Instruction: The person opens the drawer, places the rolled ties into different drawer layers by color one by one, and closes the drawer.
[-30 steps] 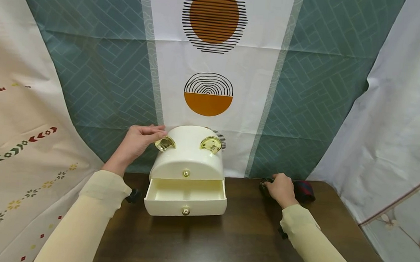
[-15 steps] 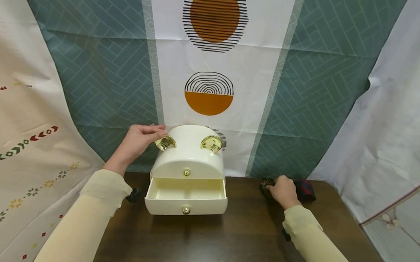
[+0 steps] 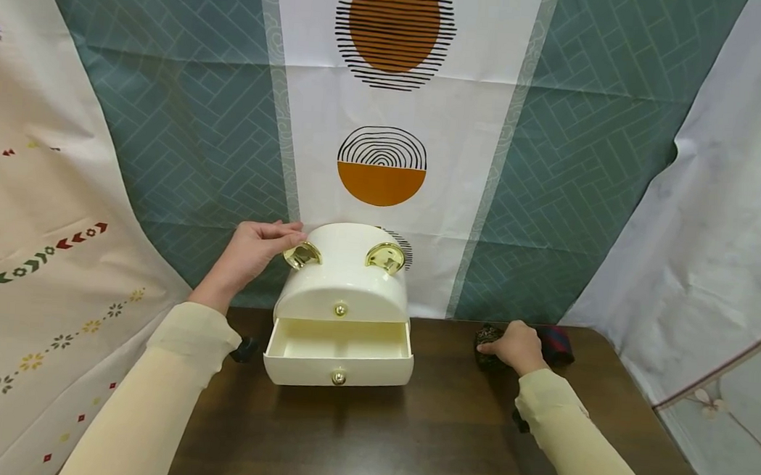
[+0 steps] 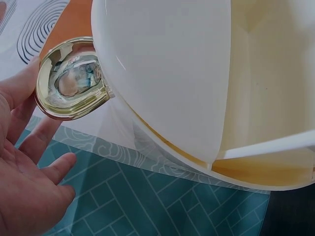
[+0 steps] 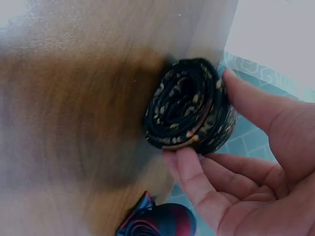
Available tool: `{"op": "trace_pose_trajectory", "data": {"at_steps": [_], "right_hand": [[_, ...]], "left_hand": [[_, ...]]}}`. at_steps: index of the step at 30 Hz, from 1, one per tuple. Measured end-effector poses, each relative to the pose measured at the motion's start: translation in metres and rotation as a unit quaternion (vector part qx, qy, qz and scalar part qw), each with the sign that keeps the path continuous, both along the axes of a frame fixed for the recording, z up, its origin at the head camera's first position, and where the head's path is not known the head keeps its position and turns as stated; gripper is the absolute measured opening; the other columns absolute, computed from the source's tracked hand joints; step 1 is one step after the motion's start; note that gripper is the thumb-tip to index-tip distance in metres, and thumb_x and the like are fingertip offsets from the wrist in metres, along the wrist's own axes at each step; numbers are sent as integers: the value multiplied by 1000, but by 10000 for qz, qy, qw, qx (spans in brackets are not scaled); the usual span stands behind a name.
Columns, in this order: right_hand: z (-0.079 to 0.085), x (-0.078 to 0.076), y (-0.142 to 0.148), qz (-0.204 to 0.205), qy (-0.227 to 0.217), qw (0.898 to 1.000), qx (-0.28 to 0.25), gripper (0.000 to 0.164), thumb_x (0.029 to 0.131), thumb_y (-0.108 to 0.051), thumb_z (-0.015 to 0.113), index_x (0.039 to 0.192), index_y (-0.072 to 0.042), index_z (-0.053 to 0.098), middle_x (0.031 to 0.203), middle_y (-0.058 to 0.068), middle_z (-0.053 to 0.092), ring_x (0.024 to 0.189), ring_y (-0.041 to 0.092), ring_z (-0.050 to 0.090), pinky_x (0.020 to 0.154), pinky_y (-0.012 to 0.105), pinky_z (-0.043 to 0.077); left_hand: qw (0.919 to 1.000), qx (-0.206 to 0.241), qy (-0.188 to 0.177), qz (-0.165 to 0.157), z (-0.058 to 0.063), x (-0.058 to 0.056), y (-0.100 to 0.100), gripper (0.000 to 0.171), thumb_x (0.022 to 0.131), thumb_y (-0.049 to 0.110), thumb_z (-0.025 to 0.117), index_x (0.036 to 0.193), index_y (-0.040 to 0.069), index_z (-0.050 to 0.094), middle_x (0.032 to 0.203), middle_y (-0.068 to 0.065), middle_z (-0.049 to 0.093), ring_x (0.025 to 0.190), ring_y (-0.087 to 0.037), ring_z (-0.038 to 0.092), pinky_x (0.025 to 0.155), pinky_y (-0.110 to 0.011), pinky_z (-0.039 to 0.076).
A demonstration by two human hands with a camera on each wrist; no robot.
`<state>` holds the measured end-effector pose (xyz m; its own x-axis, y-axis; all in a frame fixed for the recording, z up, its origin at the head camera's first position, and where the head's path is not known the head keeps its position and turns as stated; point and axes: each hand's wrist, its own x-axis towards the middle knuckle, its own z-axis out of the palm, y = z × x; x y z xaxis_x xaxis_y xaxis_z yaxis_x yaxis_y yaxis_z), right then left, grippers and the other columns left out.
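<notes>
A cream-white small drawer box [image 3: 345,286] with two gold ear-shaped pieces on top stands against the wall cloth. Its lower drawer [image 3: 338,369] is pulled out and holds nothing; the upper drawer is closed. My left hand [image 3: 255,252] pinches the left gold ear [image 4: 74,78] at its outer edge, the thumb on one side and fingers behind. At the table's back right, my right hand [image 3: 519,346] grips a rolled-up necktie [image 5: 184,105], black with a small gold pattern, between thumb and fingers. Beside that hand lies another rolled necktie [image 3: 555,345], navy and red striped.
The dark wooden table [image 3: 368,440] has its back edge at the patterned green and white wall cloth [image 3: 204,125]. Cream printed cloth [image 3: 37,282] hangs at the left, white cloth [image 3: 713,250] at the right. The open drawer juts toward me.
My right hand has shifted slightly right, and more of the black rolled necktie shows beside its fingers. My left hand stays on the gold ear; the drawer has not moved.
</notes>
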<state>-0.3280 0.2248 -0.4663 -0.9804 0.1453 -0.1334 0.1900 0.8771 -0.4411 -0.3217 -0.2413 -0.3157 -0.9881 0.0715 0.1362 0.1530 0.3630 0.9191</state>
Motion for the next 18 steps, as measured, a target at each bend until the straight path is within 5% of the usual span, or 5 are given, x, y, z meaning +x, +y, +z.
{"op": "trace_pose_trajectory", "data": {"at_steps": [4,8,10,13,18], "right_hand": [[-2,1,4,-46,-237,9997,-77,56,68,-49,79,67,-12,38,56,-2,29,50,15,36,45,28,32],[-5,1,8,30,-484,9985,-269,60,73,-57,71,79,0,54,61,10,49,51,18,53,47,30,46],[-5,1,9,111,-663,9954,-677,73,80,-57,64,103,11,56,87,25,60,66,28,64,55,34,55],[-3,2,10,146,-967,9829,-1562,82,90,-49,56,134,16,34,131,35,40,104,42,58,72,41,58],[-2,2,10,18,-1152,9667,-2283,76,90,-33,61,137,16,27,141,33,28,126,48,36,80,44,57]], "left_hand": [[10000,14,-5,26,1,0,0,48,80,44,71,113,9,70,135,0,56,145,-17,20,118,-47,20],[10000,0,-50,10,2,0,1,50,81,44,70,115,7,68,136,0,55,145,-17,18,118,-47,19],[10000,-6,-89,11,4,2,1,48,82,42,70,115,7,68,136,-1,55,145,-17,17,118,-47,18],[9999,7,-156,4,8,5,3,44,83,39,69,115,7,68,137,-2,54,145,-16,16,118,-47,18],[9998,34,-211,-49,20,16,9,40,87,30,68,116,2,67,139,-7,52,146,-20,15,118,-49,17]]}}
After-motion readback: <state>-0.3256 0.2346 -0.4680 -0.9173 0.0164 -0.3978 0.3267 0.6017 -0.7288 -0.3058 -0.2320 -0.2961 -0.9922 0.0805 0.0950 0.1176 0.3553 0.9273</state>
